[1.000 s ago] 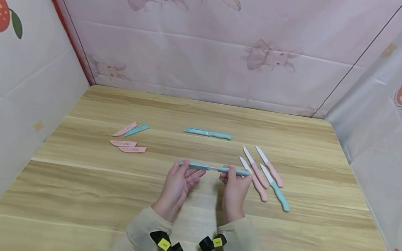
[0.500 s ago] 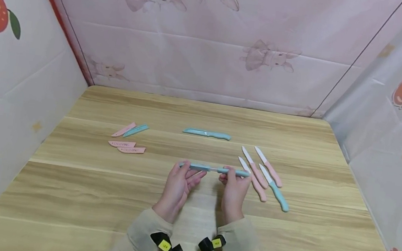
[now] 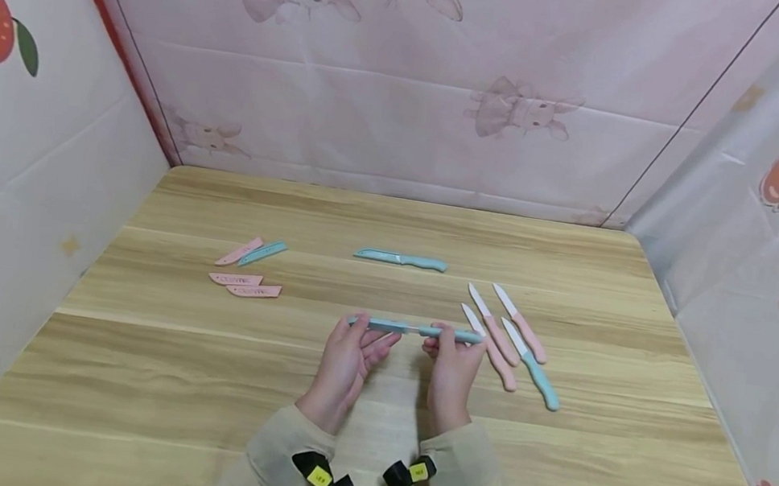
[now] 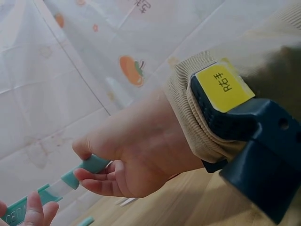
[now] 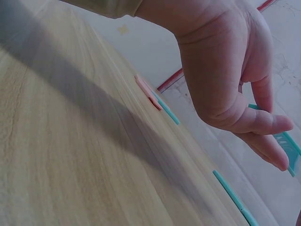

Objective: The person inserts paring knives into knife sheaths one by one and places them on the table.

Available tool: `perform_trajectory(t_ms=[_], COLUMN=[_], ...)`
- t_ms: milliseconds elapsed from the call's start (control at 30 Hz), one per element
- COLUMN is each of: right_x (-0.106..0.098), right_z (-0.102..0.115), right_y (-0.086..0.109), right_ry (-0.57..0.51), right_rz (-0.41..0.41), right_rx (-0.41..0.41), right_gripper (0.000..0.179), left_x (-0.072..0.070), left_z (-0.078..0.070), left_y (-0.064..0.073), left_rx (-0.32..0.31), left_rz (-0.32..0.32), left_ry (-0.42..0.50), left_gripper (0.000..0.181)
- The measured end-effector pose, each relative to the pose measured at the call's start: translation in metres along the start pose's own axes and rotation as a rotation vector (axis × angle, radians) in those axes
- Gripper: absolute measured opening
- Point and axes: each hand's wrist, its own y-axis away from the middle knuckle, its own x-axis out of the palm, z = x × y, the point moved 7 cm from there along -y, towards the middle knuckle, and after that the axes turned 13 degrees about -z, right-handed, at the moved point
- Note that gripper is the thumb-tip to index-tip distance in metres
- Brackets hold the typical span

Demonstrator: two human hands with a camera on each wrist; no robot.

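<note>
In the head view my left hand (image 3: 342, 367) pinches a turquoise knife sheath (image 3: 387, 325), its other fingers spread beneath. My right hand (image 3: 453, 376) holds the turquoise handle of a paring knife (image 3: 469, 337) between thumb and fingers. The blade is partly inside the sheath, with a short bare stretch between sheath and handle. The left wrist view shows this bare blade (image 4: 57, 187) closely, with the knife handle (image 4: 94, 164) in my right hand. In the right wrist view, my left hand (image 5: 225, 70) partly covers the turquoise sheath (image 5: 287, 143).
Right of my hands lie several unsheathed knives, pink ones (image 3: 529, 338) and a turquoise one (image 3: 542, 379). At left are loose sheaths, pink (image 3: 255, 290) and turquoise (image 3: 263, 253). A sheathed turquoise knife (image 3: 423, 263) lies farther back on the wooden table (image 3: 161, 377).
The bare stretch of blade between sheath and handle looks slightly shorter, my right hand having shifted a little left. The things on the table lie as before.
</note>
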Motion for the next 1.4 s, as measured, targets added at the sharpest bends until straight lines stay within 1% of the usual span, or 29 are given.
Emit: perform_trajectory(t_ms=[267, 533, 733, 1100, 1233, 1400], right_x=[0.0014, 0.0022, 0.0029, 0.0058, 0.0074, 0.0099], right_z=[-0.0003, -0.0006, -0.0026, 0.0017, 0.0021, 0.0032], right_y=[0.0008, 0.0013, 0.001, 0.0048, 0.0044, 0.0055], right_ry=[-0.029, -0.017, -0.015, -0.011, 0.002, 0.017], right_rz=[-0.007, -0.008, 0.001, 0.029, 0.03, 0.028], right_rx=[0.015, 0.016, 0.031, -0.03, -0.053, -0.041], right_gripper=[0.039, 0.041, 0.042, 0.037, 0.032, 0.028], left_x=[0.0008, 0.0016, 0.0016, 0.0034, 0.0041, 0.0046], left_z=[0.0018, 0.0019, 0.0026, 0.0033, 0.002, 0.0007], left_y=[-0.0001, 0.0005, 0.0009, 0.0014, 0.0014, 0.0018], left_rx=[0.003, 0.0, -0.011, -0.011, -0.003, 0.0], left_rz=[0.002, 0.001, -0.008, -0.005, -0.002, 0.001], left_ry=[0.001, 0.011, -0.006, -0.029, -0.029, -0.029], left_gripper=[0.03, 0.024, 0.027, 0.024, 0.024, 0.025])
